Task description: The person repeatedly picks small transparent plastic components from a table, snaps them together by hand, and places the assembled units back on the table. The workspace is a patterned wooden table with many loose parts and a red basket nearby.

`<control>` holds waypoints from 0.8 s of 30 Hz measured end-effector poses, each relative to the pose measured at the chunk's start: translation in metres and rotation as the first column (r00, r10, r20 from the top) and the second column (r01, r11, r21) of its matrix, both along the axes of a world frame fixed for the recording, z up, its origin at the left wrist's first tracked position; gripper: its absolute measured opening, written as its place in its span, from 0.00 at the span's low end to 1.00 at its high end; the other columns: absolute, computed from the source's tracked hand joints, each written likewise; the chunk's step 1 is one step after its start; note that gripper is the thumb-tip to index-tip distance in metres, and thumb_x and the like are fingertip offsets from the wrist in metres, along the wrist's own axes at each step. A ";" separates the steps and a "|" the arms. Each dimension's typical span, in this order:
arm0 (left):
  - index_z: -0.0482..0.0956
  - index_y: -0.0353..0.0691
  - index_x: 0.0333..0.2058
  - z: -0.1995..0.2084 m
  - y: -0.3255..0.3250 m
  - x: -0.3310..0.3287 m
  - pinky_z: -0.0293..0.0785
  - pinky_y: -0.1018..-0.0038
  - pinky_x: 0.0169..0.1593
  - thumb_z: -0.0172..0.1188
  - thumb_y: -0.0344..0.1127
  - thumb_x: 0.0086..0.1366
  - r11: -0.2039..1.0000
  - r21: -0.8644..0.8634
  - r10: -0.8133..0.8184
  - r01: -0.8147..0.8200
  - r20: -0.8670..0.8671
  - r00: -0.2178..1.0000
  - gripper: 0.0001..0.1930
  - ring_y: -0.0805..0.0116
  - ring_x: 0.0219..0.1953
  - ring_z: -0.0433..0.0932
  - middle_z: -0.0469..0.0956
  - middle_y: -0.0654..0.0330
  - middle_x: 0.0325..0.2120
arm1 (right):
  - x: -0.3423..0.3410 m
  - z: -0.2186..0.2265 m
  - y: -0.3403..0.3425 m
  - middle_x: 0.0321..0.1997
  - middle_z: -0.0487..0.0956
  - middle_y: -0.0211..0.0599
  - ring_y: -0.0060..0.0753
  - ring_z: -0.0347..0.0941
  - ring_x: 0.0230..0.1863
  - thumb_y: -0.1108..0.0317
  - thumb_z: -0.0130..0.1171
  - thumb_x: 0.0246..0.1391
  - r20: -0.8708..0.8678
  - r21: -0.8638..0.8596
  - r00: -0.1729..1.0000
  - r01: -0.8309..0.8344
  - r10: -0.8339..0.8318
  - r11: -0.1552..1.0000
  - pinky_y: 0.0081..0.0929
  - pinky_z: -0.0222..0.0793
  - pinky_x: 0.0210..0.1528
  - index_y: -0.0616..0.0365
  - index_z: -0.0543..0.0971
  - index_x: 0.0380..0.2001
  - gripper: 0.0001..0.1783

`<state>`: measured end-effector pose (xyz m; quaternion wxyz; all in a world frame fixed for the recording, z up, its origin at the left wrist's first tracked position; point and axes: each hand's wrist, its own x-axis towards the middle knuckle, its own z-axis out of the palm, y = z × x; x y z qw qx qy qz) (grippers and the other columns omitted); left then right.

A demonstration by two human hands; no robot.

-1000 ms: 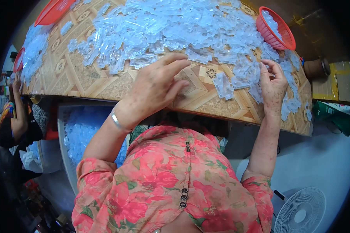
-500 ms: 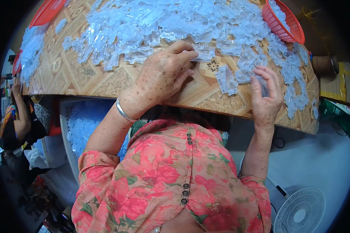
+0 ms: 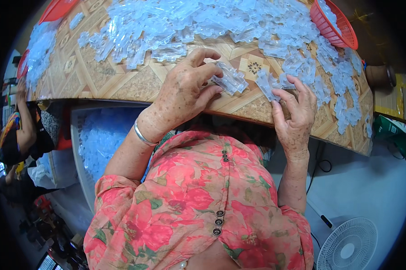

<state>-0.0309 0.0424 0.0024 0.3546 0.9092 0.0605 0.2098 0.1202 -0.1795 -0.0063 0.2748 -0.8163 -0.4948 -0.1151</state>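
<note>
Clear, flat plastic pieces are spread over a wood-patterned table. My left hand point(image 3: 187, 85), a silver bangle on its wrist, is curled with thumb and fingertips at the end of a clear plastic piece point(image 3: 233, 81), which lies by the table's near edge; another may lie under it. My right hand point(image 3: 296, 118) pinches the near end of a second clear plastic piece point(image 3: 265, 82) between thumb and fingertip. More loose pieces lie just beyond the right fingers. The palm side of my left hand is hidden.
A large heap of clear plastic pieces point(image 3: 180, 22) covers the far part of the table point(image 3: 108, 83). A red basket point(image 3: 333, 27) stands at the far right. Below the table's left side sits a white bin point(image 3: 77, 144) of similar pieces. A white fan point(image 3: 347, 249) is at the lower right.
My left fingers have brought a plastic piece nearer, away from the heap. My right hand has moved left and nearer, its fingers closing on a piece.
</note>
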 end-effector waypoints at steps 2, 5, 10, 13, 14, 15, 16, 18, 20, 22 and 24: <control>0.78 0.38 0.44 -0.001 -0.003 0.000 0.78 0.73 0.37 0.69 0.23 0.52 0.997 -0.076 0.020 -0.019 0.013 1.000 0.19 0.65 0.34 0.79 0.74 0.56 0.48 | 0.001 0.001 -0.002 0.57 0.75 0.36 0.45 0.67 0.59 0.77 0.65 0.40 -0.038 0.011 0.999 -0.004 0.005 1.000 0.43 0.61 0.61 0.52 0.82 0.40 0.19; 0.76 0.38 0.50 -0.004 -0.007 0.004 0.79 0.74 0.36 0.70 0.23 0.51 0.997 -0.069 0.019 -0.017 0.031 0.999 0.25 0.67 0.34 0.79 0.75 0.56 0.47 | 0.002 0.004 -0.006 0.57 0.75 0.37 0.46 0.67 0.59 0.78 0.63 0.41 -0.037 0.020 0.999 0.025 -0.024 0.999 0.43 0.60 0.62 0.53 0.82 0.41 0.19; 0.74 0.36 0.54 -0.010 -0.011 0.001 0.79 0.75 0.36 0.71 0.23 0.49 0.996 -0.043 0.076 -0.076 0.006 0.997 0.31 0.69 0.34 0.77 0.75 0.55 0.46 | 0.017 0.005 -0.025 0.55 0.76 0.39 0.47 0.68 0.59 0.77 0.61 0.44 0.013 0.067 0.982 0.189 -0.190 0.980 0.42 0.61 0.62 0.54 0.80 0.44 0.19; 0.74 0.36 0.55 -0.004 -0.015 0.003 0.79 0.76 0.37 0.70 0.21 0.49 0.993 -0.093 0.076 -0.075 0.000 0.997 0.31 0.70 0.34 0.77 0.75 0.55 0.47 | 0.043 0.000 -0.052 0.54 0.76 0.42 0.48 0.68 0.58 0.75 0.61 0.47 0.098 0.146 0.908 0.391 -0.407 0.909 0.43 0.61 0.61 0.56 0.80 0.44 0.17; 0.74 0.36 0.55 -0.003 -0.015 0.003 0.79 0.76 0.37 0.70 0.21 0.50 0.991 -0.110 0.082 -0.082 -0.010 0.997 0.31 0.70 0.34 0.77 0.75 0.56 0.48 | 0.053 -0.003 -0.065 0.55 0.75 0.45 0.50 0.67 0.59 0.70 0.61 0.51 0.153 0.114 0.862 0.470 -0.483 0.875 0.43 0.61 0.61 0.58 0.78 0.48 0.18; 0.74 0.36 0.55 -0.002 -0.017 0.004 0.79 0.76 0.37 0.70 0.21 0.49 0.992 -0.105 0.075 -0.077 -0.016 0.997 0.31 0.70 0.34 0.76 0.75 0.56 0.48 | 0.063 -0.003 -0.077 0.56 0.74 0.45 0.50 0.66 0.60 0.69 0.61 0.53 0.167 0.090 0.832 0.522 -0.529 0.848 0.43 0.60 0.62 0.58 0.78 0.49 0.19; 0.74 0.37 0.56 -0.002 -0.018 0.005 0.79 0.76 0.37 0.69 0.20 0.49 0.992 -0.096 0.078 -0.079 -0.022 0.997 0.32 0.70 0.34 0.76 0.75 0.56 0.48 | 0.072 -0.005 -0.087 0.57 0.73 0.46 0.51 0.65 0.60 0.67 0.60 0.54 0.179 0.070 0.804 0.565 -0.567 0.822 0.44 0.59 0.63 0.59 0.77 0.51 0.20; 0.74 0.37 0.56 -0.005 -0.016 0.007 0.78 0.77 0.36 0.70 0.21 0.49 0.996 -0.054 0.073 -0.075 -0.023 0.997 0.32 0.71 0.33 0.75 0.76 0.57 0.47 | 0.088 -0.008 -0.107 0.61 0.70 0.48 0.51 0.61 0.64 0.60 0.62 0.55 0.203 -0.006 0.732 0.665 -0.650 0.747 0.47 0.55 0.65 0.61 0.75 0.54 0.26; 0.74 0.37 0.56 -0.006 -0.015 0.008 0.77 0.77 0.35 0.70 0.21 0.49 0.997 -0.012 0.070 -0.070 -0.030 0.997 0.32 0.71 0.32 0.75 0.76 0.57 0.47 | 0.101 -0.015 -0.115 0.61 0.70 0.48 0.51 0.61 0.64 0.57 0.63 0.54 0.266 -0.058 0.677 0.722 -0.686 0.689 0.48 0.54 0.66 0.61 0.75 0.55 0.28; 0.74 0.38 0.56 -0.005 -0.016 0.010 0.76 0.77 0.34 0.70 0.22 0.49 0.997 0.008 0.074 -0.074 -0.030 0.997 0.32 0.71 0.31 0.74 0.76 0.58 0.45 | 0.105 -0.016 -0.119 0.61 0.70 0.47 0.50 0.61 0.64 0.55 0.65 0.52 0.305 -0.072 0.661 0.734 -0.686 0.675 0.48 0.54 0.65 0.61 0.75 0.54 0.29; 0.75 0.37 0.55 -0.005 -0.018 0.011 0.75 0.76 0.33 0.71 0.22 0.49 0.996 0.006 0.084 -0.083 -0.023 0.996 0.32 0.71 0.30 0.73 0.76 0.58 0.43 | 0.105 -0.016 -0.118 0.60 0.71 0.45 0.48 0.62 0.63 0.55 0.68 0.50 0.319 -0.051 0.684 0.703 -0.656 0.709 0.47 0.55 0.65 0.60 0.76 0.52 0.30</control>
